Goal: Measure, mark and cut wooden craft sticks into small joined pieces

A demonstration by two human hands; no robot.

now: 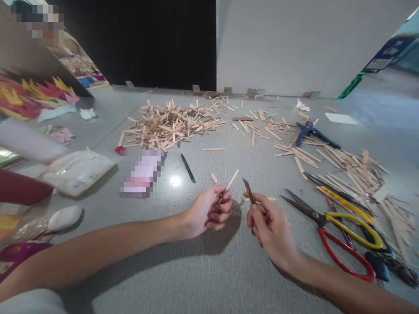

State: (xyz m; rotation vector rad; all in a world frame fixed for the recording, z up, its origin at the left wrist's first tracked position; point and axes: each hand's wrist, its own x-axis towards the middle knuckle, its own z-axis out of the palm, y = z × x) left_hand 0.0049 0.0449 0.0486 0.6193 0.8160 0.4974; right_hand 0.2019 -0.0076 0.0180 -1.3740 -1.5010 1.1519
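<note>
Between the thumb and fingers of my left hand [211, 208] a thin wooden stick [232, 179] is pinched, its free end slanting up to the right. My right hand [269, 224] is closed around a craft knife [249, 192], with the dark blade tip pointing up and left. Blade and stick are a small gap apart. Below the hands lies the grey table [183, 270]. One short stick piece [214, 179] rests just behind my left hand, and another stick [270, 199] lies partly hidden behind my right fingers.
A large heap of wooden sticks [173, 124] lies at the back, with more sticks [347, 170] scattered right. Scissors [322, 218], a yellow cutter [347, 203] and blue-handled pliers [306, 133] lie right. A black pen [187, 168], a blurred pink card [143, 173] and a plastic packet [80, 172] are left.
</note>
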